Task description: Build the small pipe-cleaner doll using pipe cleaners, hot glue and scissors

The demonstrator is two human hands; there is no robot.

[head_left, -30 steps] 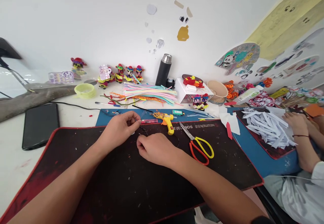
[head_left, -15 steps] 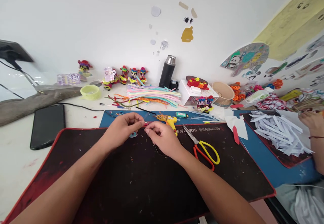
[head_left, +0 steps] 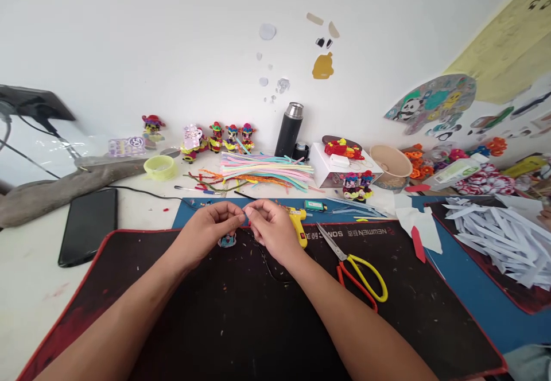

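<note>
fingertips (head_left: 236, 219) of our left hand (head_left: 207, 230) are pinching close together, thumb against index, with hardly any gap showing, and those of our right hand (head_left: 273, 229) are doing the same just beside them, so the two pinches are nearly meeting; we are not managing to tell what, if anything, is sitting between them. a small blue trinket (head_left: 228, 240) is showing just below the left fingers, and we are not seeing whether it is touching them. a thin dark cord (head_left: 269, 269) is looping below the right hand over the black mat (head_left: 241, 323), its upper part running out of sight by the fingers. we are working near the mat's far red edge, which is running behind both hands, while a broad flecked stretch of mat is spreading between our forearms (head_left: 155, 289). the yellow glue gun (head_left: 300, 227) is crowding the right hand from its outer side, partly covered by it, and the scissors (head_left: 342, 256) are lying farther right, blades pointing away, handles near our right forearm. the bundle of pastel pipe cleaners (head_left: 267, 168) is bounding the space beyond, and the black phone (head_left: 88, 226) is resting outside the mat's left edge.
</note>
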